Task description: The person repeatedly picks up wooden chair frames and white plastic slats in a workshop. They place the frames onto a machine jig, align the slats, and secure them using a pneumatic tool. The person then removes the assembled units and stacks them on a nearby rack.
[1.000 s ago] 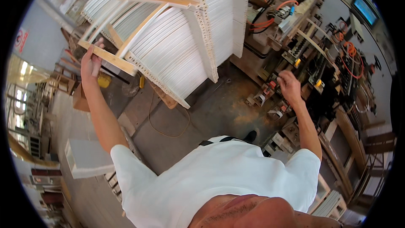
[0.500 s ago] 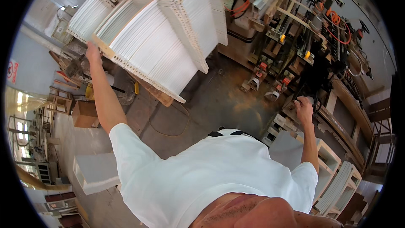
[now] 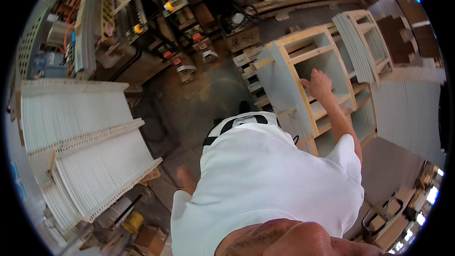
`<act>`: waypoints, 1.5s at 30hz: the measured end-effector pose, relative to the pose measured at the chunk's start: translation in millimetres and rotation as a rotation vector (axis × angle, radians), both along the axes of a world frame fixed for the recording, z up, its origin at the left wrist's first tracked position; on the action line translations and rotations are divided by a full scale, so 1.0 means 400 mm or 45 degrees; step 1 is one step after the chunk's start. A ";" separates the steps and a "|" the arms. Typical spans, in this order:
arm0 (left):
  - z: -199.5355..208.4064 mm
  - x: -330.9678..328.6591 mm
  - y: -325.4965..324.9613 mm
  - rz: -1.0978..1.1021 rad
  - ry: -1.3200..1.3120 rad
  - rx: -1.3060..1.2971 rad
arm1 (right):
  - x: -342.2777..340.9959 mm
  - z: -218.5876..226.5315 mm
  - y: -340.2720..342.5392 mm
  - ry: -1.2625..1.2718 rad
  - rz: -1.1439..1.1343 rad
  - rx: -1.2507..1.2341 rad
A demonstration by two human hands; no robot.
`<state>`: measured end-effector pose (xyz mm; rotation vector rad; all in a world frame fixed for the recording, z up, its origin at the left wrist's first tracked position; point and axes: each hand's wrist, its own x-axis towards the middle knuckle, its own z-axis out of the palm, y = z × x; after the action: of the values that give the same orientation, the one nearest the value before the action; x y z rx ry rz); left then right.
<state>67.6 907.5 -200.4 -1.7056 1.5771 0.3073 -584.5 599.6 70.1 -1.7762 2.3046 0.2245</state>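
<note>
My right hand reaches over a pale wooden-framed box with white-grey sides, which stands on the right. Its thumb and fingers are apart, with nothing seen in them; whether they touch the frame I cannot tell. My left hand hangs low beside my body, smeared by motion, so its fingers cannot be made out. To its left stands a large stack of thin white panels with rows of holes along the edges.
A machine with red-topped clamps stands ahead on the floor. Behind the wooden-framed box lean several grey-white strips, and a stack of white sheets is farther right. A yellow bucket and a cardboard box sit at lower left.
My view has turned right. My left hand has left the edge of the panel stack and dropped beside my body. My right hand has moved from near the machine to over the wooden-framed box.
</note>
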 end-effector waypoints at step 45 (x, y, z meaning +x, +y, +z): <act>0.559 -0.146 -2.293 2.056 2.746 -0.909 | 0.511 0.218 -0.307 -0.833 -0.364 -0.681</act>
<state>9.0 -9.6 23.3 -2.8258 0.3164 3.5327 -380.0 476.9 157.5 -1.3681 2.1660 -0.9513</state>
